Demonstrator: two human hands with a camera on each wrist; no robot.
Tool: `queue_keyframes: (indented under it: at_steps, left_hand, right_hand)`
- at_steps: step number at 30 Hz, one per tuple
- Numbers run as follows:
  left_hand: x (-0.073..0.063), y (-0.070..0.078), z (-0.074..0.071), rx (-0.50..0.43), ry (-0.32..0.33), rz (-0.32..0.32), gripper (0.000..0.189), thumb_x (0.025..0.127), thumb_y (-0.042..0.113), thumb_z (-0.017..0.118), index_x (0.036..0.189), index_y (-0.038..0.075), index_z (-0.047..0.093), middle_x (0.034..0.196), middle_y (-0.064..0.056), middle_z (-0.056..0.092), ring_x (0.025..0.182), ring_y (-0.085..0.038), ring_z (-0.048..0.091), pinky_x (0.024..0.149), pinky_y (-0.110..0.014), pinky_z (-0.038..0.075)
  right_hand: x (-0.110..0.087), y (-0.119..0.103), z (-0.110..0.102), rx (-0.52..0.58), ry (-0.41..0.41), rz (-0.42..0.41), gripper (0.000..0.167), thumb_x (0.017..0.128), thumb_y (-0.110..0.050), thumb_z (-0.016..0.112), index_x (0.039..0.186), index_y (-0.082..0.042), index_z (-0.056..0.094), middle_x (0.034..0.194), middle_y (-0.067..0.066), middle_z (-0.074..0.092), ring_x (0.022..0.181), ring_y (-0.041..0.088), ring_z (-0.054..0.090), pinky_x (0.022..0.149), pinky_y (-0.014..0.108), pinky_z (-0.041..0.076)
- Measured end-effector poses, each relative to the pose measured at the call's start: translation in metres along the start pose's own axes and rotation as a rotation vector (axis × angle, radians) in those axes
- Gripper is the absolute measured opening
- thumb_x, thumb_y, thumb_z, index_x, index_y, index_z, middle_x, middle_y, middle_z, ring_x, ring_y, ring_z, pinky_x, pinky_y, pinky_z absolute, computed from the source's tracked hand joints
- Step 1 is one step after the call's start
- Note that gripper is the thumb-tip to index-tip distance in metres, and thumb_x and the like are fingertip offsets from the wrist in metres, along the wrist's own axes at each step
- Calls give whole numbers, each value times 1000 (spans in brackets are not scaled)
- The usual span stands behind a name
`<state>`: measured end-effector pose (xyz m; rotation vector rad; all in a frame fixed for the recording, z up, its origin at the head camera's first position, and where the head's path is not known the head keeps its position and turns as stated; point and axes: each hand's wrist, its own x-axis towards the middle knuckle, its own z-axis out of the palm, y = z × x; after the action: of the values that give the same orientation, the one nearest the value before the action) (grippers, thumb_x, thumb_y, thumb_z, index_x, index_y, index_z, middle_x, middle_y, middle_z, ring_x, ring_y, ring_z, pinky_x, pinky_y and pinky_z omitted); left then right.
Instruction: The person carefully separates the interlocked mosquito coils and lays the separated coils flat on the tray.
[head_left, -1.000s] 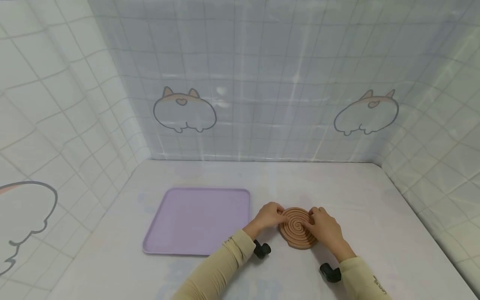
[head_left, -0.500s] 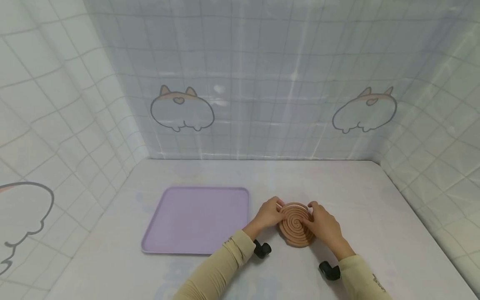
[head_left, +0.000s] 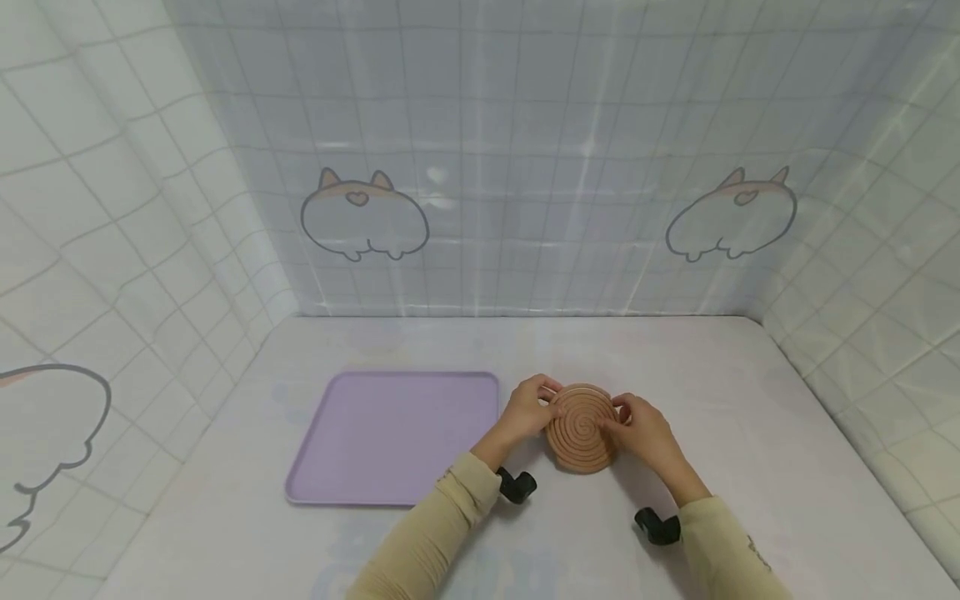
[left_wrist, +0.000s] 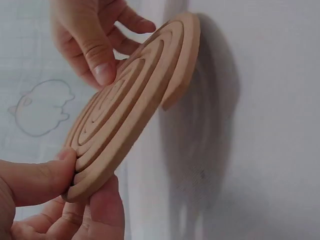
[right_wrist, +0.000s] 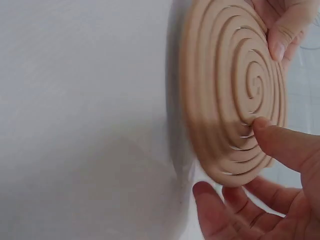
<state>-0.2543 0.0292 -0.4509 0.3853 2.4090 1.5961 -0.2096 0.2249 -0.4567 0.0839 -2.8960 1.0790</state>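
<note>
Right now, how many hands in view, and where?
2. In the head view, the left hand grips the spiral disc at its left side, the right hand at its right. Some fingers are hidden behind it.

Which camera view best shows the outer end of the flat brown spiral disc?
Left wrist: its blunt outer end appears close up, uncovered. Head shows the disc, but the end is too small to tell; right wrist shows the coils, end indistinct.
</note>
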Motion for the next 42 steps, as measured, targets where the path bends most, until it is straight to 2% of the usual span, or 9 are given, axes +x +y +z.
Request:
queue_keyframes:
  at_steps: [6, 11, 14, 18, 22, 28, 31, 37, 42]
  left_hand:
    - [0, 3, -11, -87, 87, 76, 24, 80, -2, 68, 103, 1, 60, 89, -11, 67, 65, -11, 58, 52, -22, 48]
    - [-1, 10, -19, -180, 178, 180, 22, 80, 0, 68, 101, -4, 61, 89, -17, 67, 74, -16, 58, 66, -20, 45]
    - [-8, 22, -25, -227, 191, 228, 22, 82, -2, 65, 101, -8, 59, 92, -22, 66, 82, -22, 59, 69, -20, 46]
    - [-17, 36, -32, -251, 188, 231, 24, 84, -3, 63, 105, -11, 56, 97, -25, 64, 89, -28, 59, 70, -19, 46]
    - [-21, 39, -33, -268, 203, 209, 27, 84, -3, 63, 109, -11, 55, 102, -26, 62, 89, -28, 59, 70, -19, 47]
    - [-26, 32, -31, -364, 255, 143, 26, 83, -4, 63, 107, -12, 55, 97, -24, 60, 72, -21, 62, 59, -30, 54]
    - [-28, 29, -29, -414, 288, 133, 27, 83, -4, 63, 107, -11, 55, 97, -23, 60, 69, -18, 62, 60, -32, 55]
    - [-31, 25, -24, -469, 340, 176, 28, 84, -7, 59, 111, -9, 54, 101, -24, 57, 75, -25, 63, 62, -35, 55]
    - [-32, 25, -22, -439, 399, 214, 27, 83, -10, 59, 109, -10, 55, 100, -25, 56, 80, -33, 63, 60, -39, 55]
  right_hand:
    - [6, -5, 0, 200, 38, 19, 27, 84, -13, 68, 101, 4, 56, 89, 14, 61, 64, 15, 55, 50, 27, 49]
    - [11, -11, 2, 428, 43, 56, 23, 84, -10, 68, 95, 4, 53, 90, 18, 65, 66, 15, 59, 52, 29, 53]
    - [12, -16, 3, 543, 34, 74, 26, 85, -10, 66, 98, 5, 50, 90, 18, 67, 64, 13, 61, 53, 30, 53]
    - [13, -22, 4, 633, 46, 91, 29, 85, -10, 66, 104, 7, 51, 90, 17, 68, 61, 10, 61, 52, 28, 52]
    - [13, -27, 4, 680, 99, 95, 30, 85, -10, 66, 104, 9, 53, 90, 14, 69, 60, 8, 61, 52, 26, 52]
    - [12, -35, 6, 766, 244, 107, 25, 85, -9, 66, 100, 7, 53, 82, 8, 69, 60, 8, 63, 53, 25, 53]
    - [10, -39, 11, 779, 294, 104, 27, 85, -10, 66, 103, 5, 53, 84, 9, 68, 60, 8, 63, 54, 25, 53]
    - [6, -47, 23, 704, 386, 41, 40, 82, -9, 69, 117, -2, 49, 95, 21, 63, 59, 11, 64, 52, 28, 54]
    - [5, -49, 29, 597, 502, -41, 43, 80, -14, 72, 113, -1, 49, 95, 18, 61, 61, 19, 65, 48, 29, 53]
